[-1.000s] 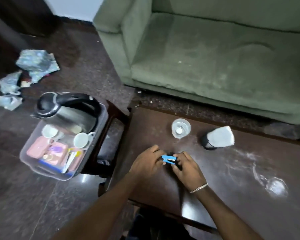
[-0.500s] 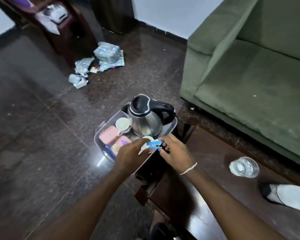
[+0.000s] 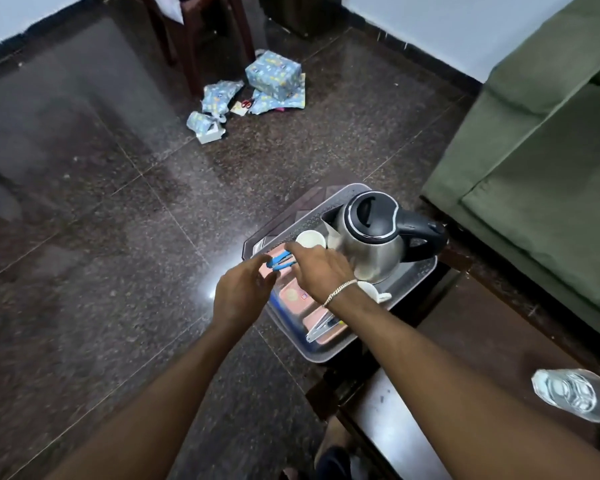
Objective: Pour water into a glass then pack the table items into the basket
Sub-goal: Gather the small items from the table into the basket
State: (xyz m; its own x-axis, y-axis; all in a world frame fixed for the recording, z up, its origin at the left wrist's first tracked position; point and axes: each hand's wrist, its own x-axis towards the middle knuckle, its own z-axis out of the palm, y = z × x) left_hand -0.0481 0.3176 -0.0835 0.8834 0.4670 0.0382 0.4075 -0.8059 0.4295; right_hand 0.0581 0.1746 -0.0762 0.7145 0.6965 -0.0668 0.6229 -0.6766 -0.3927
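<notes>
A small blue clip-like item [image 3: 282, 263] hangs just above the left end of the clear plastic basket [image 3: 329, 356]. My right hand [image 3: 321, 270] pinches its right end, and the fingertips of my left hand [image 3: 242, 289] hold its left end. In the basket stand a steel kettle with a black lid and handle [image 3: 371, 237], a white cup [image 3: 310, 239], a second white cup [image 3: 373, 292], pink boxes [image 3: 293, 296] and a white tong-like utensil [image 3: 321, 327]. A glass of water [image 3: 574, 394] stands on the dark wooden table [image 3: 482, 344] at the lower right.
The basket rests on a low dark stool beside the table's left end. A green sofa [image 3: 551, 161] fills the right side. Blue wrapped parcels and torn paper [image 3: 267, 81] lie on the dark stone floor by a wooden chair [image 3: 201, 32].
Both hands carried the blue item from the table top leftward to above the basket. The view swung left, so the glass now sits at the lower right.
</notes>
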